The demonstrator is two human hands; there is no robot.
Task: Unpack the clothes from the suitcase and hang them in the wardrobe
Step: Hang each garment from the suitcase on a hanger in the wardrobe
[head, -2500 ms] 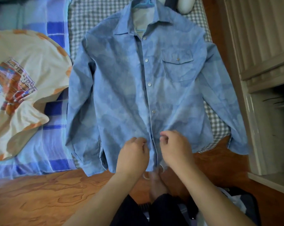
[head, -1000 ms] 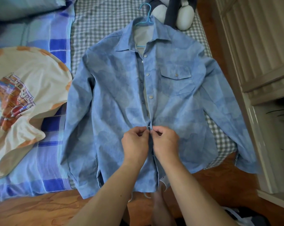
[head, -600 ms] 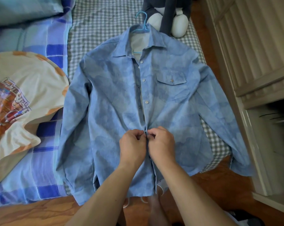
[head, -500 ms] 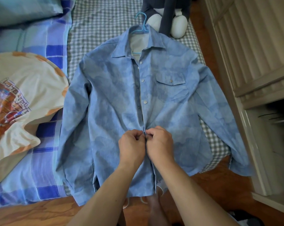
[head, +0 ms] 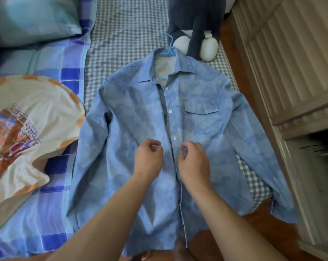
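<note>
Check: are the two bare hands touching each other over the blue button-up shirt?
Apart. The head view shows left hand and right hand separated, blue button-up shirt placket visible between them.

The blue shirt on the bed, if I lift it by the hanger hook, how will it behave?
The blue shirt looks thin and creased, so it probably drapes limply. Its sleeves will likely swing. With the upper snaps undone, it might slip on the hanger.

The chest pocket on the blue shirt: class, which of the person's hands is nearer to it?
Right. The right hand sits just below the chest pocket, on the same side of the blue shirt. The left hand lies across the button line, farther away.
</note>
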